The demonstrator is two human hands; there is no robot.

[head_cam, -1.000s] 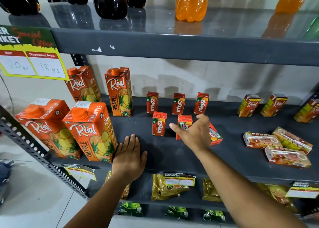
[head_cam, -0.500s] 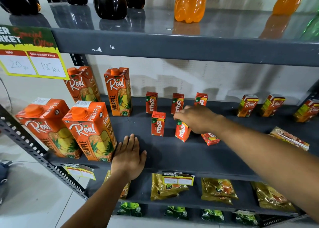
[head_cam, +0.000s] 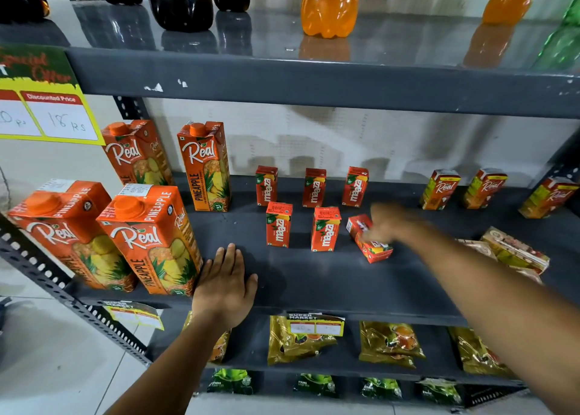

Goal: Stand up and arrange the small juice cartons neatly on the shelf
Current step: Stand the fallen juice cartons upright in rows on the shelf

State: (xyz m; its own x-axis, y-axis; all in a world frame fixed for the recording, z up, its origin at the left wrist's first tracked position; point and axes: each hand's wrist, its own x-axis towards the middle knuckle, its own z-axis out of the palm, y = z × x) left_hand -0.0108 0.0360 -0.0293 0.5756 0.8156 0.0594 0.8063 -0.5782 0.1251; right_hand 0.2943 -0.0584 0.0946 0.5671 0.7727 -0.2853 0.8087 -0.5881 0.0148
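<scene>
Grey shelf (head_cam: 314, 289): five Maaza cartons (head_cam: 325, 229) standing; right hand (head_cam: 389, 223), blurred, grip unclear, is reaching the toppled carton (head_cam: 372, 245); left hand (head_cam: 224, 284) lying flat; more lying at 3 o'clock.

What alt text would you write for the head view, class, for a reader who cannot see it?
A person's right hand, blurred, reaches a fallen Maaza carton on a grey shelf, beside five upright Maaza cartons. The left hand lies flat near large Real pineapple cartons.

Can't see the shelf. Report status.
Left hand flat on shelf, empty. Right hand blurred at fallen Maaza carton; grip unclear. Five Maaza cartons upright. Nothing blocking.
</scene>
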